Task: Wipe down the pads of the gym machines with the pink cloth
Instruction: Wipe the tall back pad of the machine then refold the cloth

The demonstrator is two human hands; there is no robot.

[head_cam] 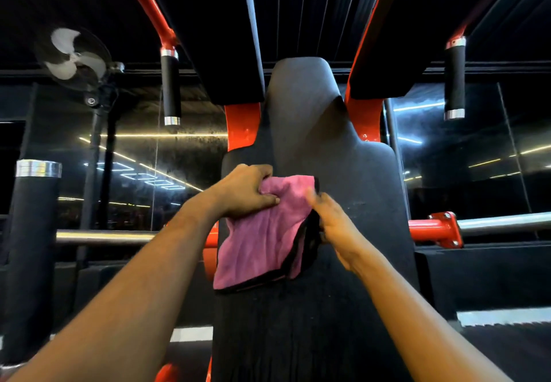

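Observation:
A pink cloth (262,232) with a black edge hangs folded against the tall black back pad (351,178) of a red-framed gym machine in the middle of the view. My left hand (247,190) grips the cloth's upper left part in a bunch against the pad. My right hand (334,220) pinches the cloth's right edge, fingers curled round the black hem. Two black arm pads hang overhead, one on the left (214,32) and one on the right (396,32).
Black foam handles hang at left (171,86) and right (454,77). A red bracket with a steel bar (438,229) sticks out on the right. A black roller post (32,247) stands at the left. A fan (74,56) and mirrored walls lie behind.

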